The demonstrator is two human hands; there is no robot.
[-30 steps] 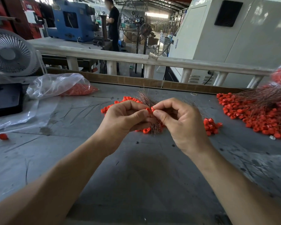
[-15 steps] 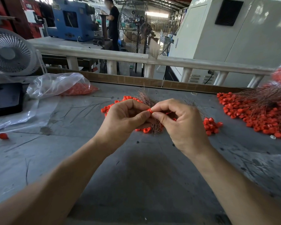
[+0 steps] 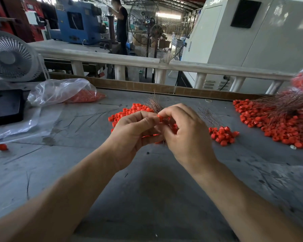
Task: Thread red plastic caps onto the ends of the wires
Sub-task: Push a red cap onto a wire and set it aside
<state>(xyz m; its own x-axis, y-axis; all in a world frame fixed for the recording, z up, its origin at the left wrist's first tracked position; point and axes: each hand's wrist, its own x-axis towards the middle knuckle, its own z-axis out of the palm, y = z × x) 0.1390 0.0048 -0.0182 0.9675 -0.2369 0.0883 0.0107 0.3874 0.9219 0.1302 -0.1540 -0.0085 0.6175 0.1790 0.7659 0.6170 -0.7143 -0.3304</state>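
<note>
1. Right now the threading step itself is in hand: both hands meet over the middle of the grey surface [image 3: 156,198], and a single red cap [image 3: 159,117] shows at the point where the fingertips come together.
2. On the left hand [image 3: 132,135], the grip is clenched, thumb and forefinger pinching the red cap; a bundle of thin copper wires [image 3: 153,104] fans up behind the knuckles, and whether this hand also holds that bundle I cannot tell.
3. On the right hand [image 3: 185,135], the fingers are curled in a fine pinch against the cap; by my reading it guides one wire end, but the strand is too thin to make out.
4. Loose caps [image 3: 129,111] lie just behind the hands, a small capped cluster [image 3: 223,135] rests near the right hand, and a large finished heap [image 3: 278,123] sits well apart at the right.
5. Next, I judge, the wire tip must find the cap's hole and be pushed through, which calls for a steady cap and a straight strand; a bent tip would miss.
</note>
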